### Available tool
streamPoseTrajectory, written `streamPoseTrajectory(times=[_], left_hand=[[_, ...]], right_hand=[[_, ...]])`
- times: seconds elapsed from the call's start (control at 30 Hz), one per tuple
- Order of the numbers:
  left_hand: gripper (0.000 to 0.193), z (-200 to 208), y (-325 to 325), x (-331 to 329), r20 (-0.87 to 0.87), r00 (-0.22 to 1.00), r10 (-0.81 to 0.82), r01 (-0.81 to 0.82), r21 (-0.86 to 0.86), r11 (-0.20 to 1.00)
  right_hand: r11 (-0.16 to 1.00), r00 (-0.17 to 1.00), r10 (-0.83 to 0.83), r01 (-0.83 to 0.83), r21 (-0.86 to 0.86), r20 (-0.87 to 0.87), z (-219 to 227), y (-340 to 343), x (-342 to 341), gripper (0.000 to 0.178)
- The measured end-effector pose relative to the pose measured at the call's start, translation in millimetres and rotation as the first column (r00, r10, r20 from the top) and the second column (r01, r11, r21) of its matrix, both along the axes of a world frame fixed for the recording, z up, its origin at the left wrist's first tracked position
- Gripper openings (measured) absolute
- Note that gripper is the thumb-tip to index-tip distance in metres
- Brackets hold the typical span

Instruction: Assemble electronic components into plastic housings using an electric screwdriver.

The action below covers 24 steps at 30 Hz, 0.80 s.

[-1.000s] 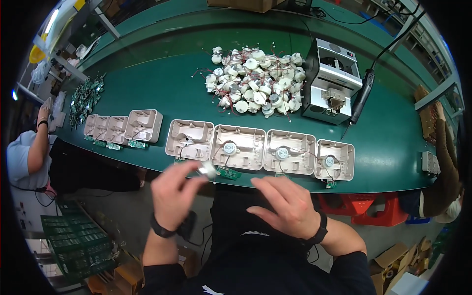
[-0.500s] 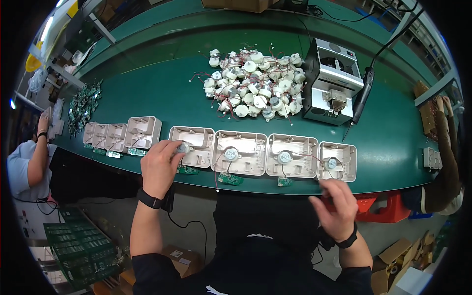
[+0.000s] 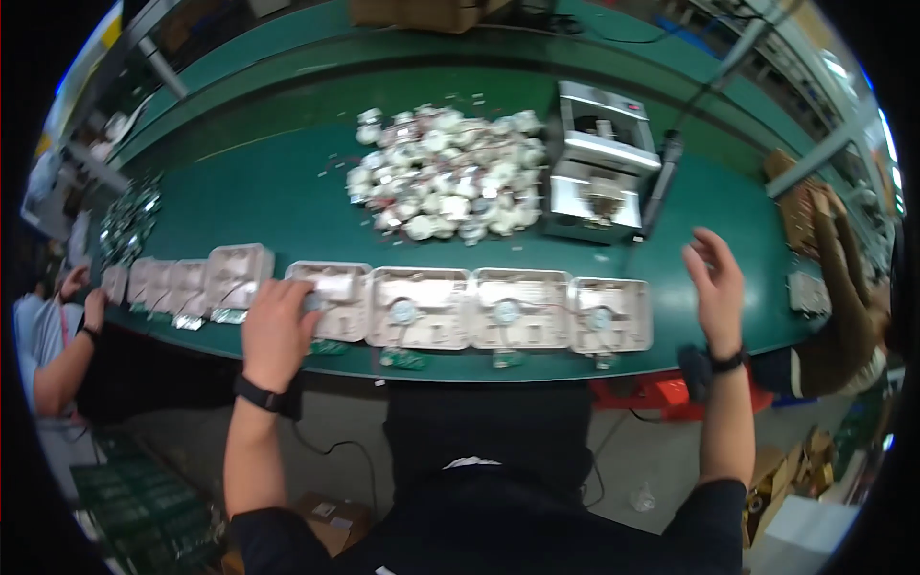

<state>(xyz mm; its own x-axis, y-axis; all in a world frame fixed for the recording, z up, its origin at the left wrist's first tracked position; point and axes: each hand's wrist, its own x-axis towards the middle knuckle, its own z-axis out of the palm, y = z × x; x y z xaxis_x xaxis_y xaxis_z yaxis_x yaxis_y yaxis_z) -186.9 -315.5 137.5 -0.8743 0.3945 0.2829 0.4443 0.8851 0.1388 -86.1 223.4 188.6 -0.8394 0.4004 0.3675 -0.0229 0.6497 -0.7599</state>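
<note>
Component (image 3: 312, 303) (greyish, blurred) is partly hidden by the left hand (image 3: 276, 331).

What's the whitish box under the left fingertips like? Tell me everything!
The whitish box looks like plastic, open-topped, with rounded corners and raised bits inside. It sits on the green table, a green circuit board at its near edge. The left hand covers some of its left side, pinching a round part; blur hides whether that touches it.
</note>
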Motion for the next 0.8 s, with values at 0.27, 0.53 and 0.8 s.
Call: streamPoseTrajectory(times=[0.27,0.53,0.8], left_hand=[[0.048,-11,-9,19,0.088,0.952,0.294,-0.302,0.449,0.841],[0.065,-68,-19,15,0.361,0.888,0.285,-0.451,0.555,0.699],[0.070,-91,-31,2,0.495,0.835,0.238,-0.528,0.605,0.596]], right_hand=[[0.966,0.993,-0.069,0.089,-0.243,0.092,-25,69,-74,0.054],[0.846,0.978,-0.052,0.152,-0.511,0.204,-38,74,-122,0.069],[0.737,0.981,0.104,0.034,-0.675,0.162,-46,76,-141,0.054]])
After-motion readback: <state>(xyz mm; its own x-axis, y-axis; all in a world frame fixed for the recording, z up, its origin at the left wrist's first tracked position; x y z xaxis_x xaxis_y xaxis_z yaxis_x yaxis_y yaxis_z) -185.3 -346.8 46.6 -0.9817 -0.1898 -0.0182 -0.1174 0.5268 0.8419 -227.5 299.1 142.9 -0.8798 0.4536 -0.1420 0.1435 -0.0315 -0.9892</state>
